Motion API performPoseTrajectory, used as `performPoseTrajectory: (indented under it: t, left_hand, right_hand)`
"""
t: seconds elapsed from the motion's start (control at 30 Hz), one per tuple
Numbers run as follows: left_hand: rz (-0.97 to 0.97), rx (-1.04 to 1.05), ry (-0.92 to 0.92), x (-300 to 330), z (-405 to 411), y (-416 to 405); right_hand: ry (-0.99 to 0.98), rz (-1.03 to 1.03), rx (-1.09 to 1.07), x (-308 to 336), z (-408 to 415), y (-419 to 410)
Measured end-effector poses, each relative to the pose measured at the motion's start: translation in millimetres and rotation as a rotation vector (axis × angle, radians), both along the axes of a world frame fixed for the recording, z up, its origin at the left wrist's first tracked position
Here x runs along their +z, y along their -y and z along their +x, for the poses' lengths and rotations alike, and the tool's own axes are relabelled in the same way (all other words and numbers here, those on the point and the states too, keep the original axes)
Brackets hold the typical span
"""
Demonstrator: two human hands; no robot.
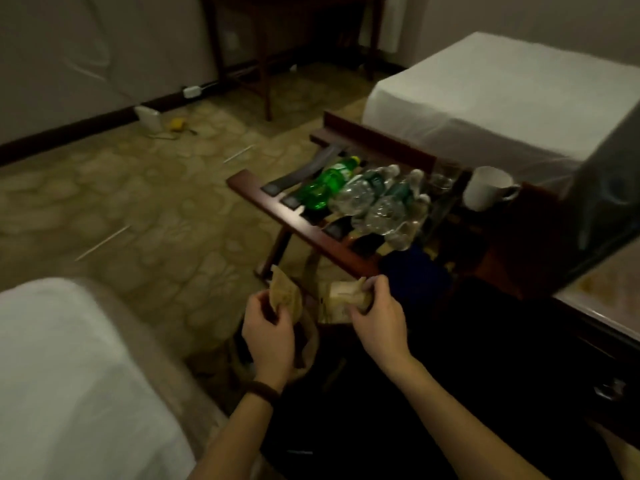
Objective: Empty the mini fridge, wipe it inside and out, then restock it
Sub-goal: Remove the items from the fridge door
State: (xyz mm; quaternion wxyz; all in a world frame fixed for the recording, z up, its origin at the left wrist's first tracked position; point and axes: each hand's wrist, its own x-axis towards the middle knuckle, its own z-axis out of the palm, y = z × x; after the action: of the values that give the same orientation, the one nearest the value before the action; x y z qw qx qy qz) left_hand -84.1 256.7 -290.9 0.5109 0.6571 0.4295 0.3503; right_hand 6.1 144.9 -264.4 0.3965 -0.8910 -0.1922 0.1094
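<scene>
Two bare forearms reach forward in dim light. The left hand (pixel 268 327) pinches a crumpled tan cloth (pixel 284 296); the right hand (pixel 377 311) grips a second tan wad (pixel 346 299). Just beyond the hands, a green bottle (pixel 323 185) and clear bottles (pixel 381 202) lie on a wooden rack (pixel 277 206), with a white mug (pixel 485 188) to the right. The fridge itself is out of view. The fridge appears emptied and wiping is likely in hand; next, the cloths must reach it.

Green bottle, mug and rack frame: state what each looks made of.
Green bottle: clear tinted plastic, glossy; light shines through it.
Mug: likely glazed ceramic; opaque white, thick rim, smooth sheen.
Rack frame: probably varnished wood; reddish brown with a dull gloss, though dim light hides any grain.
</scene>
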Motion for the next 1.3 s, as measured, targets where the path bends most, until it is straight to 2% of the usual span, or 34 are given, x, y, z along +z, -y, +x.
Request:
performPoseTrajectory:
  t: [0.1, 0.27, 0.4, 0.53, 0.63, 0.77, 0.93, 1.3]
  left_hand:
    - [-0.067, 0.035, -0.080, -26.4, -19.4, -32.4]
    - [-0.066, 0.032, -0.172, -54.1, -28.1, -60.0]
    - [-0.136, -0.136, -0.313, -65.9, -23.3, -72.9]
    - [-0.074, -0.247, -0.489, -63.9, -14.9, -75.0]
    - [-0.014, -0.306, -0.523, -48.5, -4.5, -68.0]
    - [0.091, -0.461, -0.474, -9.9, 19.5, -41.4]
    - [0.284, -0.644, -0.272, 45.5, 60.2, 21.4]
    - [0.530, -1.208, -0.020, 124.6, 82.2, 265.7]
  right_hand:
    - [-0.002, -0.150, 0.115, -21.1, -15.3, -45.0]
    - [-0.007, -0.236, 0.205, -48.8, -22.1, -101.1]
    - [-0.044, -0.429, 0.361, -57.1, -20.9, -120.9]
    - [-0.050, -0.420, 0.382, -51.2, -11.5, -114.4]
    - [-0.019, -0.356, 0.347, -34.5, -3.1, -99.6]
    - [0.050, -0.225, 0.238, 4.9, 10.7, -58.2]
    - [0.145, -0.104, 0.017, 65.7, 21.4, 30.0]
    - [0.391, -0.116, -0.486, 144.3, -42.2, 280.5]
